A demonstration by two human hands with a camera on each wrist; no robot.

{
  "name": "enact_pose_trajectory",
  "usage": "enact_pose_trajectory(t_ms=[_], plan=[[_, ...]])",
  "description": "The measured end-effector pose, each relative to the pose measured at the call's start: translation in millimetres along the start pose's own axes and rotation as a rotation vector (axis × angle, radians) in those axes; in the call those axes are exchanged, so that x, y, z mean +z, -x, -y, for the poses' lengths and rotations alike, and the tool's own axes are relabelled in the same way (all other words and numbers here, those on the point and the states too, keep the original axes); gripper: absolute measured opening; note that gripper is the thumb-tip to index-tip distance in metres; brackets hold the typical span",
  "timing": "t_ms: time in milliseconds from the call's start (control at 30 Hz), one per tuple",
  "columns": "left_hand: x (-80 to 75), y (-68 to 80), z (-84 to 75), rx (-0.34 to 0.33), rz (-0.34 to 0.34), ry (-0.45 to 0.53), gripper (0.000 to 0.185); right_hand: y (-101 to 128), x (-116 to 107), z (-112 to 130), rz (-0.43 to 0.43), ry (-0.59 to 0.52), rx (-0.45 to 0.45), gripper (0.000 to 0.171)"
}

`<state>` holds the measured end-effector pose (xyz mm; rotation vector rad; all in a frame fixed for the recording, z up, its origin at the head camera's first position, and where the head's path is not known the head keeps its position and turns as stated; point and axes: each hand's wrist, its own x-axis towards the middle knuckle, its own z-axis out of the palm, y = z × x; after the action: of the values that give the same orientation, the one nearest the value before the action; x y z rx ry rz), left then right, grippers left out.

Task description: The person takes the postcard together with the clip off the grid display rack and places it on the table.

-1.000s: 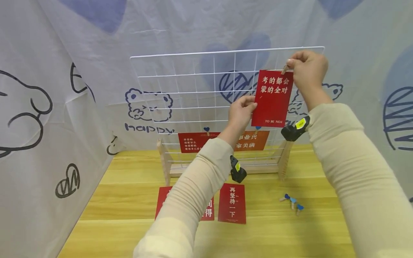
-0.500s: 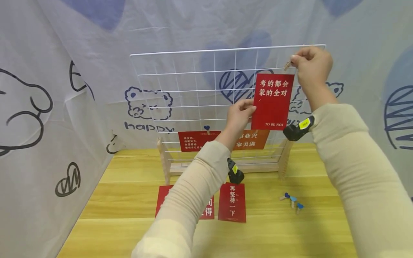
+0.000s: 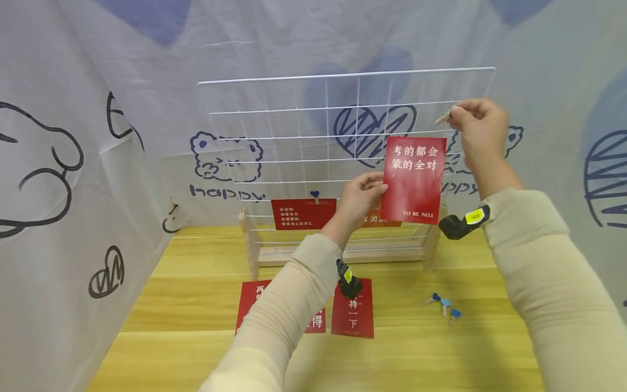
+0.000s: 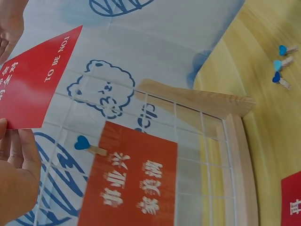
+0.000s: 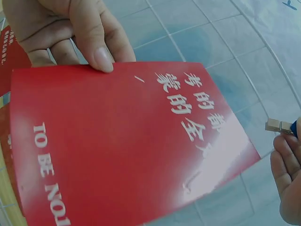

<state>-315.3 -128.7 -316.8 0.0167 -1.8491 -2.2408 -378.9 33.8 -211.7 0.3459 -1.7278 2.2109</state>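
Note:
In the head view my left hand pinches the left edge of a red card with white Chinese characters and "TO BE NO.1". The card is held in front of a white wire grid. My right hand, above and right of the card, pinches a small wooden clothespin. In the right wrist view that clothespin shows a blue end and stands apart from the card. Lower on the grid hang another red card and an orange card, each with a blue-heart clothespin.
Several red cards, including one at the right, lie on the wooden table, partly behind my left arm. Right of them lie small heart clothespins. Wooden feet and a bar support the grid. A patterned cloth hangs behind.
The clothespin in my right hand has come away from the card's top edge. Both hands have moved lower, the card with the left one, now covering most of the hanging orange card.

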Motion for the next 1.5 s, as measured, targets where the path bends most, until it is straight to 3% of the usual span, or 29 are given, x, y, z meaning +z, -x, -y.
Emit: enact_pose_trajectory(t_ms=[167,433,667,1000,1100,1133,1333,1367,1500], plan=[[-6.3,6.6,7.6,-0.024,-0.002,0.009,0.027,8.3,-10.4,-8.2,0.004,-0.096,-0.013,0.011],[-15.5,17.5,21.7,-0.058,-0.025,0.039,0.036,26.7,-27.0,-27.5,0.044,-0.074,0.015,0.002],[-20.2,26.5,40.9,-0.116,-0.051,0.025,0.035,44.4,-46.2,-49.6,0.054,-0.125,0.072,0.001],[-24.8,44.3,68.2,-0.157,-0.033,0.018,0.036,65.1,-73.3,-92.4,0.04,-0.251,0.086,0.011],[-25.2,49.2,75.0,-0.167,-0.033,0.034,0.036,57.3,-92.2,-128.2,0.061,-0.224,0.083,0.006],[-25.6,50.6,77.0,-0.168,-0.033,0.04,0.036,39.7,-108.8,-166.6,0.099,-0.265,0.081,0.007],[-28.3,59.1,88.8,-0.196,-0.058,0.06,0.037,-13.1,-172.8,-299.6,0.204,-0.221,0.118,0.023],[-28.7,60.6,91.0,-0.201,-0.061,0.059,0.037,-7.2,-174.1,-298.9,0.196,-0.166,0.108,0.026],[-30.9,66.1,100.3,-0.21,-0.066,0.042,0.037,-5.3,-193.0,-343.2,0.199,-0.128,0.069,0.029]])
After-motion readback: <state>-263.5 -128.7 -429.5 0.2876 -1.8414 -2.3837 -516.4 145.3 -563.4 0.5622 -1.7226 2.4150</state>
